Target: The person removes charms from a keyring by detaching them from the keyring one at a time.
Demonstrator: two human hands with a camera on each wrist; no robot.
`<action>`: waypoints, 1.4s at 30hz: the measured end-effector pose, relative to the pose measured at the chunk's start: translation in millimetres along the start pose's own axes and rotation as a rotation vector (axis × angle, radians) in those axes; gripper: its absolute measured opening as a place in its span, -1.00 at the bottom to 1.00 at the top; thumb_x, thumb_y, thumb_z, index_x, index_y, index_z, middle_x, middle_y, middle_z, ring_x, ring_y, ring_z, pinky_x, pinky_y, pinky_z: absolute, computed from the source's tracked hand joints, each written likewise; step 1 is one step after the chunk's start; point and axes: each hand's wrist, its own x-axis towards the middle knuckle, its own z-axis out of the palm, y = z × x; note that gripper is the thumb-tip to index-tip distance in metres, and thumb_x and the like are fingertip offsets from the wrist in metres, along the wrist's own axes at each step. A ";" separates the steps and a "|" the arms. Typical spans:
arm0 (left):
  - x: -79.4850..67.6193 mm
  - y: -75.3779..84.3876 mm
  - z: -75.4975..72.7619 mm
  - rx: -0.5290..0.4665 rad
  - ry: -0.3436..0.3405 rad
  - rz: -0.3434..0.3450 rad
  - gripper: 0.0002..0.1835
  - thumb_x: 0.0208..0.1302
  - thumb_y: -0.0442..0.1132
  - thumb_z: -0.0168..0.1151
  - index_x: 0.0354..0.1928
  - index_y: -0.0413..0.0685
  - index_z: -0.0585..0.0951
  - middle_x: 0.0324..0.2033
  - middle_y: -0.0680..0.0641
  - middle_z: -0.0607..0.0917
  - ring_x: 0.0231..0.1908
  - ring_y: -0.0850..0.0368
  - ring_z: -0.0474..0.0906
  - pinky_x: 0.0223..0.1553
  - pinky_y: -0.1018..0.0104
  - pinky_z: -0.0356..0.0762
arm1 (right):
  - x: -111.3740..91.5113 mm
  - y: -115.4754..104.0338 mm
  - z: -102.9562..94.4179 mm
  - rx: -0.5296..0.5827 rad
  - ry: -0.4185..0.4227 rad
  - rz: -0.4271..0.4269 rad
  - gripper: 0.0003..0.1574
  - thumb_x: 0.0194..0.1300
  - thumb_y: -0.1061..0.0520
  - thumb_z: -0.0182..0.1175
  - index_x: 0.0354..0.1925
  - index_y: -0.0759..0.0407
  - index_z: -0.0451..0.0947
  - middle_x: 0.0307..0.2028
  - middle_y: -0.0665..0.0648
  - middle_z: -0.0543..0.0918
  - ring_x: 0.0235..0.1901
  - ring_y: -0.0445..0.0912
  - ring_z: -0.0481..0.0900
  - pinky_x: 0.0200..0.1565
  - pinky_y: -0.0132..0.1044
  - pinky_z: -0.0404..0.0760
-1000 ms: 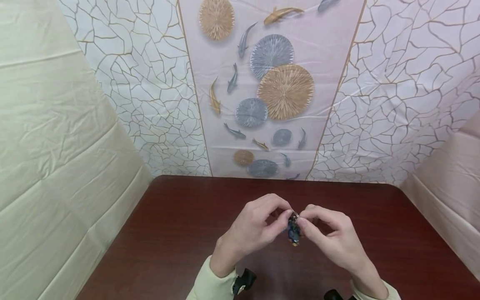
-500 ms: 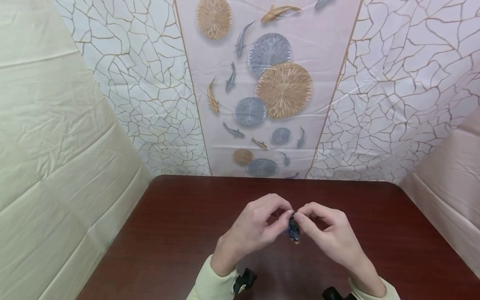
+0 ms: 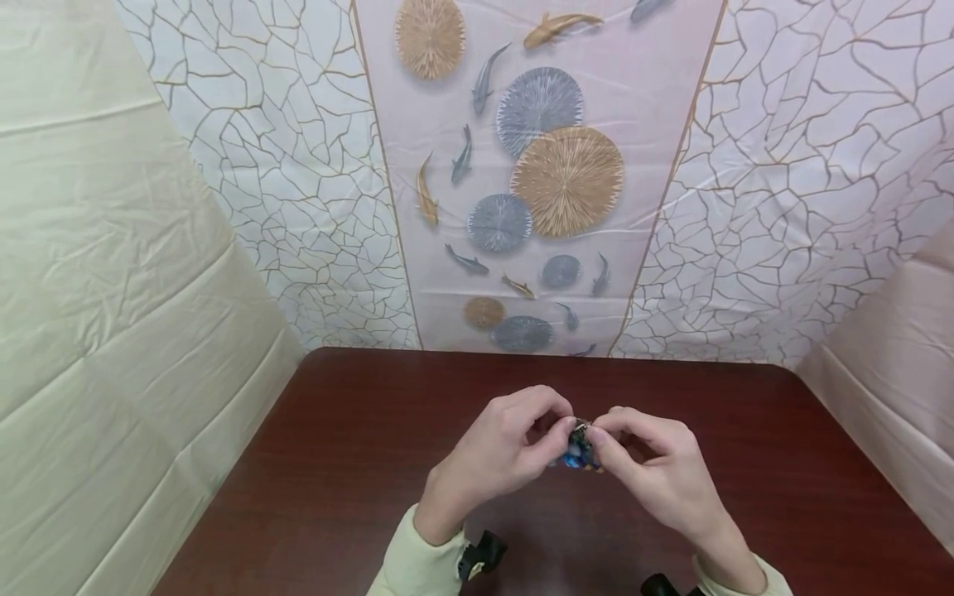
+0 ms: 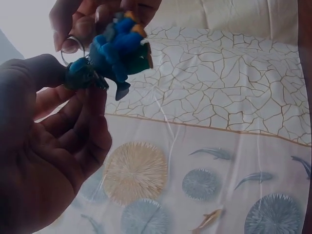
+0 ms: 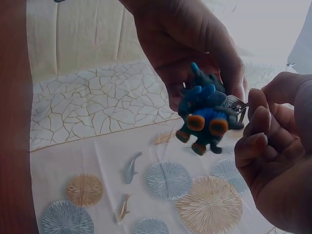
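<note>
Both hands meet above the table around a keychain of small rubbery figurines (image 3: 578, 454), blue and dark green. In the right wrist view the figurines (image 5: 207, 117) show orange-soled feet. My left hand (image 3: 510, 451) pinches the keychain at one side between thumb and fingers. From the other side my right hand (image 3: 663, 472) pinches it near its metal fittings. A thin metal key ring (image 4: 83, 47) shows between the hands in the left wrist view. Fingertips hide part of the ring and of the figurines' upper ends.
The dark red-brown table (image 3: 358, 463) spreads beneath the hands. Behind it hangs a patterned cloth (image 3: 507, 273) with fish and round motifs, and cream cloth (image 3: 149, 331) closes off the left side. A black wrist camera mount (image 3: 484, 556) sits at the left cuff.
The figurines, hanging narrow and dark before, have turned and now show a wider, brighter blue side. The fingertips drew together half a second ago and are slightly farther apart now.
</note>
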 end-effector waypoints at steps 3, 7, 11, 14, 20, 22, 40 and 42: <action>-1.3 -0.7 0.0 -0.006 -0.045 -0.050 -0.96 0.35 -0.32 0.14 -0.28 -0.05 0.56 -0.44 0.09 0.58 -0.46 0.41 0.42 -0.42 0.68 0.42 | -1.0 0.0 0.0 0.008 0.009 -0.009 -0.67 0.04 0.68 0.16 -0.31 0.38 0.59 -0.48 0.11 0.57 -0.50 -0.24 0.52 -0.55 -0.43 0.50; -1.9 -1.9 0.1 -0.016 -0.074 -0.124 -0.96 0.35 -0.30 0.16 -0.28 -0.05 0.56 -0.42 0.10 0.58 -0.44 0.40 0.42 -0.39 0.70 0.39 | -1.7 -1.7 -1.5 -0.021 0.035 -0.001 -0.67 0.04 0.67 0.16 -0.32 0.37 0.59 -0.49 0.09 0.55 -0.52 -0.26 0.50 -0.58 -0.44 0.45; -3.1 -3.5 -2.0 -0.019 -0.062 -0.159 -0.96 0.36 -0.28 0.17 -0.28 -0.03 0.58 -0.42 0.10 0.59 -0.43 0.39 0.43 -0.38 0.62 0.44 | -0.3 -4.6 -1.7 -0.110 0.055 0.044 -0.64 0.04 0.65 0.18 -0.32 0.29 0.61 -0.52 0.02 0.56 -0.54 -0.30 0.49 -0.61 -0.46 0.42; -5.4 -6.0 -4.5 -0.023 -0.055 -0.178 -0.96 0.36 -0.28 0.18 -0.29 0.00 0.58 -0.44 0.12 0.58 -0.43 0.39 0.42 -0.38 0.61 0.43 | 0.7 -6.4 -1.7 -0.180 0.046 0.116 -0.64 0.08 0.60 0.20 -0.32 0.20 0.62 -0.56 -0.03 0.55 -0.58 -0.32 0.46 -0.62 -0.45 0.40; -13.1 -17.6 -8.6 -0.037 -0.081 -0.244 -0.95 0.38 -0.25 0.17 -0.28 0.02 0.59 -0.47 0.15 0.56 -0.43 0.38 0.44 -0.38 0.58 0.43 | 1.7 -8.0 -7.5 -0.265 0.011 0.290 -0.70 0.21 0.46 0.22 -0.33 0.07 0.61 -0.61 -0.07 0.57 -0.63 -0.29 0.47 -0.60 -0.43 0.43; -16.4 -22.5 -11.2 -0.041 -0.088 -0.266 -0.95 0.38 -0.24 0.18 -0.26 0.01 0.59 -0.47 0.15 0.56 -0.44 0.36 0.44 -0.39 0.53 0.45 | 2.1 -7.2 -10.2 -0.269 0.004 0.316 -0.73 0.23 0.44 0.22 -0.34 0.06 0.60 -0.61 -0.05 0.57 -0.64 -0.27 0.49 -0.60 -0.42 0.45; -54.1 -66.2 -30.2 0.014 -0.151 -0.572 -0.97 0.40 -0.20 0.18 -0.25 0.10 0.58 -0.57 0.20 0.58 -0.61 0.29 0.44 -0.48 0.42 0.46 | 4.1 9.0 -15.8 -0.166 0.035 0.461 -0.88 0.35 0.33 0.16 -0.33 0.21 0.60 -0.73 -0.04 0.46 -0.77 -0.18 0.37 -0.75 -0.34 0.33; -56.8 -71.4 -32.1 0.024 -0.151 -0.597 -0.96 0.40 -0.19 0.18 -0.25 0.10 0.59 -0.56 0.20 0.59 -0.62 0.30 0.42 -0.49 0.42 0.45 | 4.1 10.4 -15.9 -0.154 0.039 0.482 -0.88 0.36 0.32 0.15 -0.32 0.22 0.60 -0.75 -0.05 0.45 -0.78 -0.18 0.35 -0.77 -0.33 0.29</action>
